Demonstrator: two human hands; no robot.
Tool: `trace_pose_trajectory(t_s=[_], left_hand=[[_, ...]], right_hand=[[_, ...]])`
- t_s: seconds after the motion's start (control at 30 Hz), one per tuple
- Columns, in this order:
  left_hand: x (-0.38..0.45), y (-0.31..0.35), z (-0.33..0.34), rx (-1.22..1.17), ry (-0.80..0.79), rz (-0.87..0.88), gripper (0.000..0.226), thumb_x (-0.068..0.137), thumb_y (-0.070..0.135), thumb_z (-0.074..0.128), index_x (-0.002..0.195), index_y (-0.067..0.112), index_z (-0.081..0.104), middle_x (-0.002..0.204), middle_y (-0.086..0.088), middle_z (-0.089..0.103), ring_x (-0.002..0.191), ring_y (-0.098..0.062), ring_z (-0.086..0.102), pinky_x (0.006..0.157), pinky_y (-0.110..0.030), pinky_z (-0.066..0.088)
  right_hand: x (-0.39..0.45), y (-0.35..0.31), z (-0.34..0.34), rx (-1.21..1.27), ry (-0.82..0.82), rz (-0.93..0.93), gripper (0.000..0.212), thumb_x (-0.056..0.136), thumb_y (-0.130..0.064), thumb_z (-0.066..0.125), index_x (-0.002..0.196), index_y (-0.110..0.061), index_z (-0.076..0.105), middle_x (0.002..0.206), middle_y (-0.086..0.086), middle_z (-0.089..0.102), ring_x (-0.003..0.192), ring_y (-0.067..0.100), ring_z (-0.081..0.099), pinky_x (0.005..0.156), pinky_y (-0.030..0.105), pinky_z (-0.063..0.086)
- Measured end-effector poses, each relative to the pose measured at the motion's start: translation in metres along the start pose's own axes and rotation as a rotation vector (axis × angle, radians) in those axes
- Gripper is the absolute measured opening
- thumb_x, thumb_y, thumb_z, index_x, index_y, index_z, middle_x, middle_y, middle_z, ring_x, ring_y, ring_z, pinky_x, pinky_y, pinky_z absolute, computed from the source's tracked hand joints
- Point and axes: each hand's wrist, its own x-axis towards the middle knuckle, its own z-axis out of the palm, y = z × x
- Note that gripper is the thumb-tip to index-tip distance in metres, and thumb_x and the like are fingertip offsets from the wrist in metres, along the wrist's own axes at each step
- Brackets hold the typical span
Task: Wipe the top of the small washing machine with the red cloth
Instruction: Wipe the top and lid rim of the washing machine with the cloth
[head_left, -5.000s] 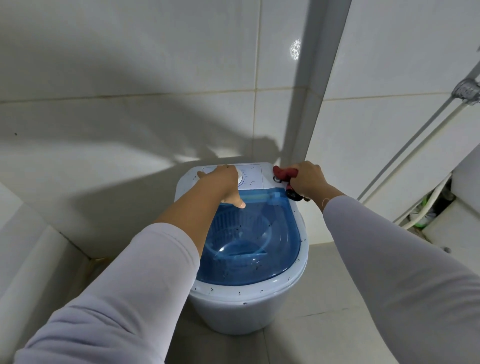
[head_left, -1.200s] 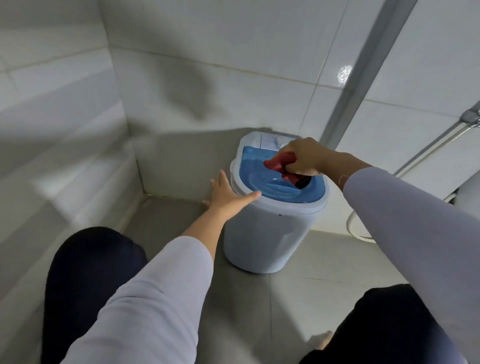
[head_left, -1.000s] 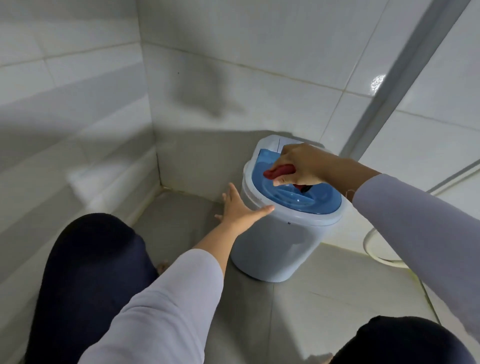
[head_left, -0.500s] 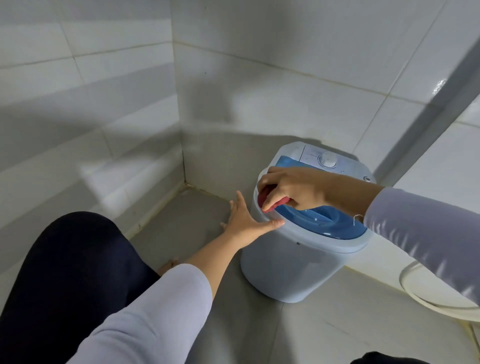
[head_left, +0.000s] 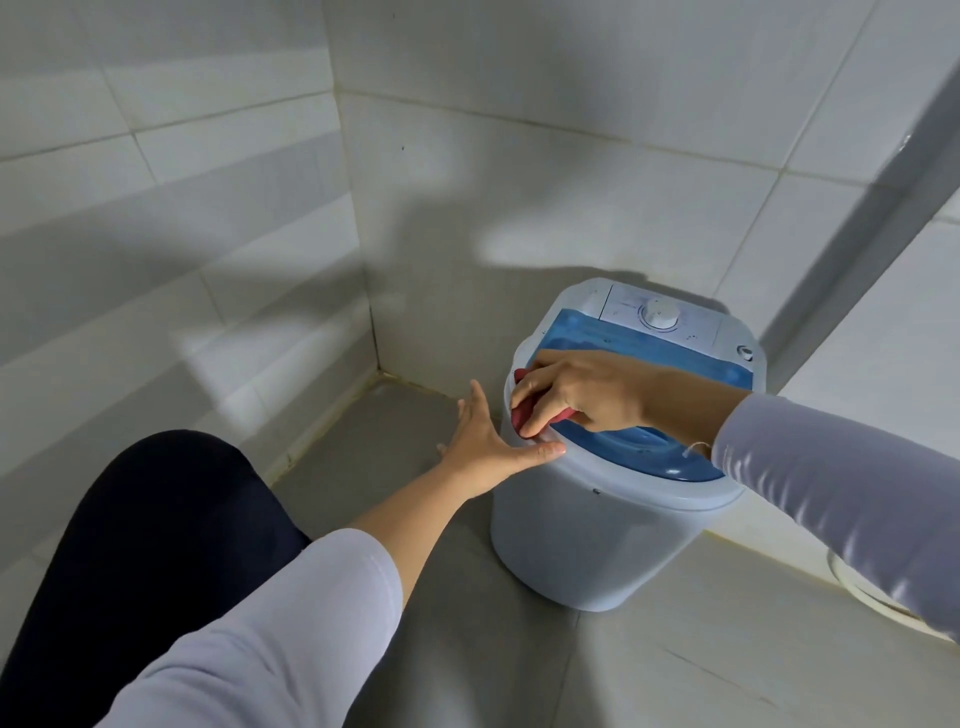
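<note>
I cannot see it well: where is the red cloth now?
In the head view the red cloth is under the right hand, on the washing machine's left rim, just above the left hand's thumb.

Head view, looking down into a tiled corner. I see the small washing machine (head_left: 613, 525) standing on the grey floor (head_left: 675, 670), its blue lid (head_left: 644, 447) below a white control panel bearing a round dial (head_left: 660, 315). My right hand (head_left: 587, 397) grips the red cloth (head_left: 519, 415) and presses it on the machine's left rim. My left hand (head_left: 485, 447) rests flat against the machine's left side, thumb lying along the rim just beneath the cloth. A dark-trousered knee (head_left: 150, 525) fills the lower left; a pale hose (head_left: 872, 592) curves on the floor at right.
</note>
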Motion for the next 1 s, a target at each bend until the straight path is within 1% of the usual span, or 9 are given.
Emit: trace_pose_trajectory(t_s=[0.1,0.17,0.23,0.4,0.57,0.7,0.83,0.93,1.0], left_hand=[[0.001,-0.001,0.001,-0.001,-0.008,-0.003,0.155,0.035,0.083,0.068,0.148,0.029,-0.022,0.161,-0.005,-0.015,0.149,-0.021,-0.010,0.118,-0.057,0.008],[0.001,-0.001,0.000,0.000,-0.019,0.009,0.152,0.038,0.081,0.069,0.148,0.029,-0.023,0.161,-0.004,-0.016,0.149,-0.020,-0.011,0.118,-0.057,0.008],[0.001,-0.001,-0.001,0.000,-0.026,0.028,0.148,0.045,0.078,0.071,0.148,0.028,-0.023,0.161,-0.003,-0.016,0.149,-0.020,-0.012,0.118,-0.058,0.007],[-0.001,0.002,-0.003,0.071,-0.018,0.065,0.140,0.057,0.072,0.071,0.148,0.025,-0.024,0.161,0.000,-0.016,0.149,-0.019,-0.013,0.117,-0.059,-0.001],[-0.001,0.008,-0.008,0.122,-0.029,0.075,0.137,0.061,0.070,0.072,0.148,0.024,-0.024,0.161,0.000,-0.018,0.149,-0.020,-0.015,0.116,-0.059,-0.007],[0.003,0.015,-0.018,0.153,-0.055,0.109,0.137,0.062,0.065,0.074,0.148,0.024,-0.024,0.160,-0.001,-0.018,0.147,-0.017,-0.019,0.115,-0.059,-0.010],[0.016,0.022,-0.039,0.155,-0.017,0.110,0.135,0.064,0.063,0.075,0.148,0.024,-0.024,0.160,-0.002,-0.018,0.148,-0.018,-0.016,0.118,-0.057,-0.004],[0.035,0.027,-0.060,0.192,0.035,0.117,0.135,0.064,0.065,0.073,0.149,0.022,-0.023,0.160,-0.002,-0.019,0.148,-0.017,-0.014,0.119,-0.055,0.004],[0.050,0.031,-0.071,0.221,0.062,0.118,0.136,0.063,0.067,0.072,0.149,0.021,-0.023,0.160,-0.002,-0.019,0.148,-0.017,-0.014,0.119,-0.056,0.006]], right_hand=[[0.004,0.005,0.003,0.018,0.016,0.027,0.046,0.083,-0.005,0.064,0.116,-0.037,0.068,0.129,-0.012,0.060,0.119,0.017,0.046,0.086,0.018,0.036],[0.009,0.008,0.004,0.025,0.026,0.041,0.049,0.082,-0.003,0.064,0.117,-0.037,0.067,0.129,-0.012,0.060,0.117,0.018,0.046,0.090,0.026,0.046],[0.013,0.012,0.005,0.034,0.037,0.057,0.050,0.082,-0.002,0.064,0.118,-0.037,0.067,0.126,-0.011,0.061,0.116,0.020,0.048,0.090,0.036,0.050],[0.026,0.022,0.005,0.005,0.062,0.096,0.053,0.082,0.001,0.062,0.120,-0.036,0.066,0.125,-0.011,0.061,0.112,0.017,0.048,0.088,0.035,0.050],[0.038,0.038,0.006,0.024,0.076,0.163,0.054,0.081,0.002,0.060,0.121,-0.033,0.066,0.126,-0.008,0.062,0.110,0.021,0.049,0.088,0.038,0.050],[0.040,0.050,0.003,0.023,0.045,0.261,0.055,0.083,0.003,0.057,0.125,-0.033,0.063,0.128,-0.007,0.060,0.112,0.023,0.047,0.090,0.039,0.048],[0.043,0.061,-0.005,0.070,0.039,0.349,0.055,0.082,0.007,0.053,0.120,-0.029,0.067,0.127,-0.007,0.061,0.111,0.022,0.047,0.093,0.036,0.046],[0.038,0.077,-0.019,0.114,0.150,0.473,0.051,0.080,0.009,0.052,0.113,-0.024,0.071,0.125,-0.005,0.062,0.107,0.022,0.049,0.093,0.031,0.043],[0.035,0.086,-0.028,0.119,0.188,0.520,0.052,0.080,0.008,0.053,0.114,-0.027,0.070,0.123,-0.006,0.063,0.107,0.022,0.049,0.093,0.031,0.043]])
